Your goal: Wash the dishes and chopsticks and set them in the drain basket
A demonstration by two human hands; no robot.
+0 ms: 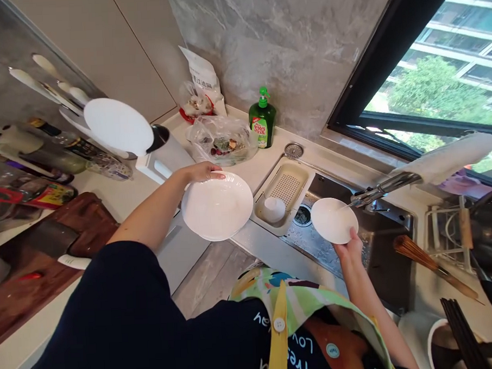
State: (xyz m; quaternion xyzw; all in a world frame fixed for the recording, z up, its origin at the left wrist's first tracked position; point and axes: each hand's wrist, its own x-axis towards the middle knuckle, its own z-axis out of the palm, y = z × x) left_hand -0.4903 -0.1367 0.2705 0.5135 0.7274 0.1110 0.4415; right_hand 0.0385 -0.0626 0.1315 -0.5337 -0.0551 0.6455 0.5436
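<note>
My left hand (202, 171) grips the far rim of a large white plate (216, 206), holding it above the counter edge left of the sink. My right hand (350, 249) holds a smaller white bowl (333, 220) by its lower rim, tilted over the sink (386, 265), just under the spout of the tap (382, 188). A thin stream of water seems to reach the bowl. Both hands are closed on their dishes.
A beige strainer tray (286, 190) with a small white cup (274, 209) sits across the sink's left end. Green soap bottle (262, 119), plastic bags, wooden board (45, 258) with knife, utensil rack (468, 234), chopsticks and a window surround the counter.
</note>
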